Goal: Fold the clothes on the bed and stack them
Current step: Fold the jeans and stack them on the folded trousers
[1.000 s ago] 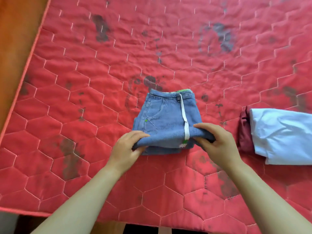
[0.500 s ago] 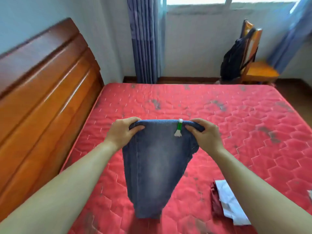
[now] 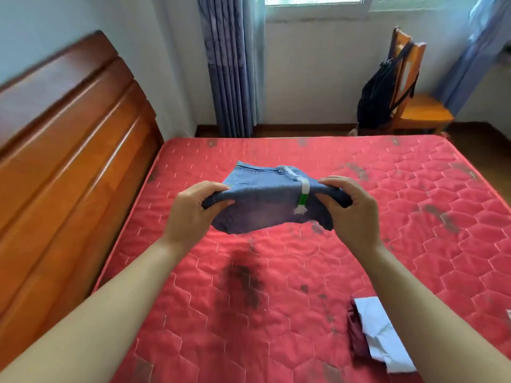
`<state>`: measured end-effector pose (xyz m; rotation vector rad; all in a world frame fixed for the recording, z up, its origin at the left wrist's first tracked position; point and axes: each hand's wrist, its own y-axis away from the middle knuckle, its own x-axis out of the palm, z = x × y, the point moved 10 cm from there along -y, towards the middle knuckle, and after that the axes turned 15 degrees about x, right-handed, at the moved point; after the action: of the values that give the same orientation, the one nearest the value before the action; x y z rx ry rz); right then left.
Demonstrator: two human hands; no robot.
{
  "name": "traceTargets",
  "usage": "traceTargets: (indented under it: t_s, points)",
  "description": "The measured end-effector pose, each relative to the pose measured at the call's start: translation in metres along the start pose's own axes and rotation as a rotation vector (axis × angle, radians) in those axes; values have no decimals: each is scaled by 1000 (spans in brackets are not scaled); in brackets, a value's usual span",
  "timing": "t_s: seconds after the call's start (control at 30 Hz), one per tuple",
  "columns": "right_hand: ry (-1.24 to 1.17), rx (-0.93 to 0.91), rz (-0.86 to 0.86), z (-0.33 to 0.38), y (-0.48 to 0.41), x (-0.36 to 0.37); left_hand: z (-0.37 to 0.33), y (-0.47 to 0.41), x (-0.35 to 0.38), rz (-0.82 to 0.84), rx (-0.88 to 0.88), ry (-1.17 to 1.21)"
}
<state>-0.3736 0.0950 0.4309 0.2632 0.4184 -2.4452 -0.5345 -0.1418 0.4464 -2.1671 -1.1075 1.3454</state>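
A pair of blue denim jeans (image 3: 265, 200), folded with a white and green drawstring hanging over the near fold, is held in the air above the red quilted mattress (image 3: 290, 272). My left hand (image 3: 193, 214) grips the left end of the fold. My right hand (image 3: 351, 211) grips the right end. The waistband end swings out away from me. A folded white garment (image 3: 381, 333) lies on a folded dark red one (image 3: 355, 335) on the mattress at the lower right, partly hidden behind my right forearm.
A wooden headboard (image 3: 69, 150) runs along the left side of the bed. Beyond the far edge are blue curtains (image 3: 229, 64), a window and a wooden chair (image 3: 412, 100) with a black backpack (image 3: 376, 98) hung on it.
The folded jeans were lifted off the mattress, hung down open half a second ago, and now swing up away from me. My head has tilted up, showing the room.
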Motion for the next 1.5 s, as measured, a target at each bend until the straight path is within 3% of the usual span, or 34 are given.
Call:
traceTargets:
  t_s: [0.13,0.3,0.43,0.57,0.8,0.87,1.0,1.13,1.27,1.37,1.43,1.5]
  points:
    - [92,176,141,-112,56,28,37,105,68,139,-144,43]
    - [260,476,351,-262,158,55,76,270,156,313,-450,141]
    - [342,601,491,-314,213,56,68,348,183,380,-615,221]
    - [359,590,525,-314,179,76,90,328,182,333,-643,230]
    - [369,423,257,-345,17,178,254,244,196,34,-726,-36]
    - [462,388,319,-369,17,204,281,256,221,116,-771,-86]
    - [633,313,627,-428,99,244,276,327,291,451,-718,-88]
    - [846,262,716,-480,167,248,254,393,326,657,-612,-211]
    - [711,316,547,-494,182,231,241,410,325,527,-585,-307]
    - [578,511,404,-506,193,211,246,436,304,277,-848,-289]
    - [552,551,386,-510,205,206,246,456,303,251,-985,-233]
    - [522,556,383,-508,215,203,240,466,310,299,-1013,-162]
